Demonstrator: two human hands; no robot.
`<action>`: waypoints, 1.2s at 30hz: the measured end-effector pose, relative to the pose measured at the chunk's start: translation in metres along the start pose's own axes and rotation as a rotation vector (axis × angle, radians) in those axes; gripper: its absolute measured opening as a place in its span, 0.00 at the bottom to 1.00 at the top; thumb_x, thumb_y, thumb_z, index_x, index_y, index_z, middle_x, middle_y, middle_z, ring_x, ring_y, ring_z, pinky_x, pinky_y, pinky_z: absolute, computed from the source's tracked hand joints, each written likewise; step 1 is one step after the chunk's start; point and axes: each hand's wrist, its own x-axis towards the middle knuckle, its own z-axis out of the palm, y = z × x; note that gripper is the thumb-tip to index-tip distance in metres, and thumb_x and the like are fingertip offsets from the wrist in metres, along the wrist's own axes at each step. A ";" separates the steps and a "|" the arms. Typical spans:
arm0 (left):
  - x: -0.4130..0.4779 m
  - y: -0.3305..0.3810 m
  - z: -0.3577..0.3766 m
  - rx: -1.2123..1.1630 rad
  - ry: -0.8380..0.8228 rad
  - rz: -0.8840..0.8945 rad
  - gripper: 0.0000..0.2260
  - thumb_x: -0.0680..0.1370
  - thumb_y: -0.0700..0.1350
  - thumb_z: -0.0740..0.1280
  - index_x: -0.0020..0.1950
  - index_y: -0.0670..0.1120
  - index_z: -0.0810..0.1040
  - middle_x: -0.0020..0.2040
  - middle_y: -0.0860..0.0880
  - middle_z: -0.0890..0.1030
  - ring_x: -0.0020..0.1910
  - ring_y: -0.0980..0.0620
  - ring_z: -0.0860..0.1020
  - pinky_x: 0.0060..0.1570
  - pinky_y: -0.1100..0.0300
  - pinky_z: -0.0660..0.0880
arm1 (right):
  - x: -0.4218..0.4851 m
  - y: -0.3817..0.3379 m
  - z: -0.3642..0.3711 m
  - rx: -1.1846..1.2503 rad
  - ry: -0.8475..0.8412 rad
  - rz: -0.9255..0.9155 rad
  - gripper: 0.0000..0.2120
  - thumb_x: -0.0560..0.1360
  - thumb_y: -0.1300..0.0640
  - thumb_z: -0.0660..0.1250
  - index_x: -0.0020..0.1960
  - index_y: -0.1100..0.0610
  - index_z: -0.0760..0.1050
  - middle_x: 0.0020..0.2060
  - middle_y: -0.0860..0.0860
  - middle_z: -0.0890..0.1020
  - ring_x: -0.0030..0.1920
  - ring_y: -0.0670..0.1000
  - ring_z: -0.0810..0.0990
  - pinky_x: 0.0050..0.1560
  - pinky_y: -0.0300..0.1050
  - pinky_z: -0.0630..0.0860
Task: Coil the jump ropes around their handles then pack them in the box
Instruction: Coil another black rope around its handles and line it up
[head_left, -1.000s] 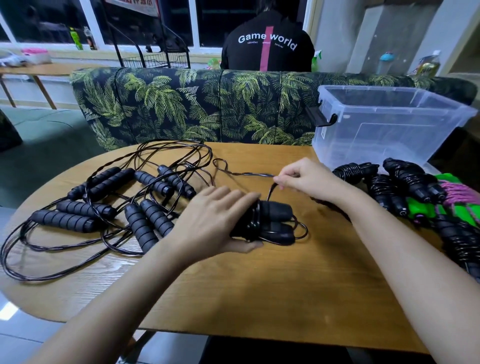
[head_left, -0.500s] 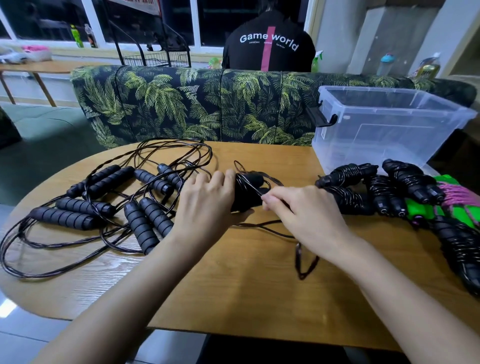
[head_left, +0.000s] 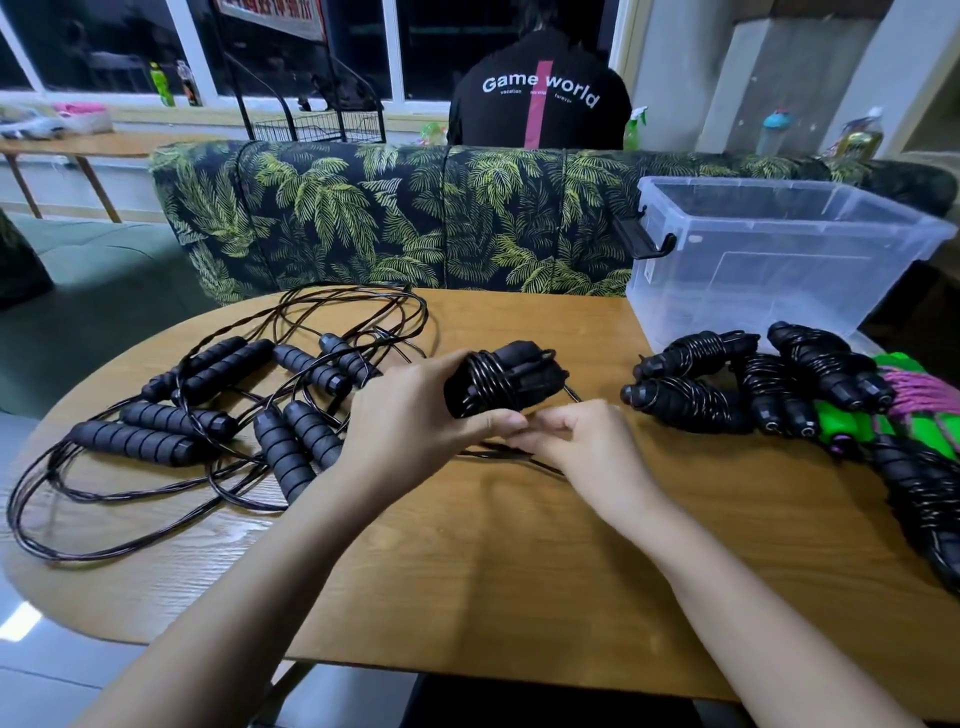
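left grip (head_left: 415, 423) on one rope (head_left: 496, 387), eight loose handles (head_left: 132, 441)

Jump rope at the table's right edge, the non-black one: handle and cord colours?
Bright green handles, pink cord wound on them; head view shows it.

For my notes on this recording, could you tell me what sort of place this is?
Probably a lounge or break room: a palm-print sofa behind the wooden table and a dark window beyond.

"Game world" on a person's black shirt (head_left: 540, 98).
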 end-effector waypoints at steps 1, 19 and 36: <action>-0.001 0.000 0.000 -0.019 -0.011 0.013 0.37 0.60 0.80 0.55 0.54 0.56 0.79 0.37 0.55 0.82 0.39 0.54 0.80 0.35 0.57 0.76 | 0.002 -0.001 0.001 -0.004 0.027 -0.001 0.03 0.70 0.55 0.76 0.42 0.48 0.86 0.30 0.38 0.83 0.38 0.38 0.81 0.43 0.37 0.74; 0.003 0.007 0.006 0.042 -0.201 0.060 0.46 0.61 0.84 0.52 0.69 0.57 0.73 0.51 0.57 0.83 0.52 0.55 0.80 0.52 0.56 0.73 | 0.014 0.028 -0.027 -0.672 0.017 -0.689 0.28 0.76 0.40 0.62 0.74 0.48 0.68 0.66 0.47 0.78 0.61 0.47 0.80 0.74 0.68 0.57; -0.005 0.012 0.084 -1.135 -0.234 -0.319 0.40 0.62 0.52 0.81 0.72 0.58 0.68 0.66 0.55 0.77 0.63 0.56 0.77 0.59 0.54 0.78 | -0.011 0.034 -0.008 0.618 0.162 0.212 0.22 0.72 0.45 0.69 0.64 0.49 0.77 0.56 0.45 0.84 0.60 0.46 0.81 0.66 0.53 0.74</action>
